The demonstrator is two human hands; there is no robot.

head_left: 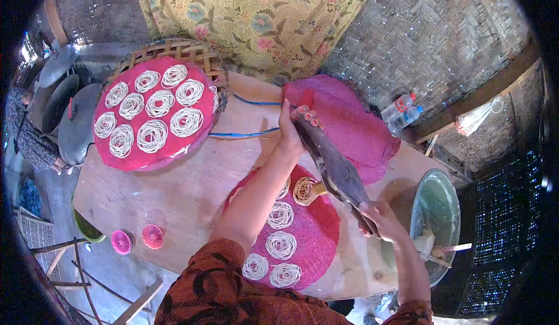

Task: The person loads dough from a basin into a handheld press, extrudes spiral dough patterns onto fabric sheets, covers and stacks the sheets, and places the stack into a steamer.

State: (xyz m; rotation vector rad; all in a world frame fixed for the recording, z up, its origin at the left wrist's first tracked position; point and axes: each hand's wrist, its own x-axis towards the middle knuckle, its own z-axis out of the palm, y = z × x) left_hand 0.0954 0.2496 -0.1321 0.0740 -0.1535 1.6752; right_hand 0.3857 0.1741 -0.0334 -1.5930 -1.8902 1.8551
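Woven wall at 2 o'clock, wooden table below. Dark press near 4 o'clock: likely stiff, heavyish; grip both ends. Your left hand wraps its upper end, your right hand its lower. Strand nests look soft, fragile. Press underside, both palms hidden.

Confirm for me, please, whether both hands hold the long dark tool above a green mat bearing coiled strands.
Not quite: in the head view, the mat is pinkish red, not green. The left hand and right hand do hold the long dark tool above it, and it bears coiled strands.
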